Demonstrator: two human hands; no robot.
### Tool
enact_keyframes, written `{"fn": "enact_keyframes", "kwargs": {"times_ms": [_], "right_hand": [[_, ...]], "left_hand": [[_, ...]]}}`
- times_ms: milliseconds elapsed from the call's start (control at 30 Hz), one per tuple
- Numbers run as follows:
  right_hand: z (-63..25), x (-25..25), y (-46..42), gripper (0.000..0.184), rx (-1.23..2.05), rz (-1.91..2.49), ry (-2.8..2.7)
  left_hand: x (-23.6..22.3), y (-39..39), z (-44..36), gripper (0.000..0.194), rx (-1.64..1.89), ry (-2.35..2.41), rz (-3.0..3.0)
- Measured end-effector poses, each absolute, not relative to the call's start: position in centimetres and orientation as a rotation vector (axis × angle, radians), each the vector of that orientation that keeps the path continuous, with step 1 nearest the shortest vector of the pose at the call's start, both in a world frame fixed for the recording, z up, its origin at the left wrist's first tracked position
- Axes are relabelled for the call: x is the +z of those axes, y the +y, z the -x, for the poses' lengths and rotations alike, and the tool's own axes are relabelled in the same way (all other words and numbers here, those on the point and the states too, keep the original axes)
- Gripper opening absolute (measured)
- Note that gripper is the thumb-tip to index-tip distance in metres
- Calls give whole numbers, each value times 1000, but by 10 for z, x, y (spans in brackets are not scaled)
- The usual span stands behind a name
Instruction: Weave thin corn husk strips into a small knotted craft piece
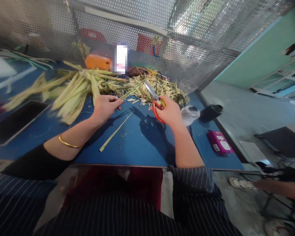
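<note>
Between thumb and fingers, my left hand (107, 106) pinches a thin pale-green strip of corn husk (131, 91), which points up and right. My right hand (170, 111) grips scissors (151, 90) by their red handles, the blades pointing up and left near the far end of that strip. Whether the blades touch the strip I cannot tell. Another narrow husk strip (116, 131) lies on the blue table below my hands. Left of my left hand is a bundle of long corn husks (72, 93). Behind the scissors lies a heap of husk scraps (169, 87).
An orange packet (97, 62) stands at the back by the perforated metal screen (127, 29). A dark tablet-like panel (17, 121) lies left. To the right are a white thread spool (190, 114), a black cylinder (211, 113) and a purple pack (219, 142). Someone's leg (277, 190) shows lower right.
</note>
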State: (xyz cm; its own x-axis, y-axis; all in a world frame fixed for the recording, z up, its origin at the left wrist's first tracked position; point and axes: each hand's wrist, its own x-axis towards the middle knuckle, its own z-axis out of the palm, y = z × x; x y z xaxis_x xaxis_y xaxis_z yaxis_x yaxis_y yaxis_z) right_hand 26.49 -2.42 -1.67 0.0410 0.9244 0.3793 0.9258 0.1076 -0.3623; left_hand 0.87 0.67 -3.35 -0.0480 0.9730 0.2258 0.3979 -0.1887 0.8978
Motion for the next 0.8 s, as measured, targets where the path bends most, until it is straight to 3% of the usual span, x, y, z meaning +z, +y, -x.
{"fn": "enact_keyframes", "kwargs": {"times_ms": [367,800], "right_hand": [[-264,-17,-23,38,-63,1855,-1819],[-265,-13,-24,38,-69,1906,-1866]], "left_hand": [[-39,10,-8,23,1265,1378,-1666],[-38,10,-7,23,1266,1387,-1677]]}}
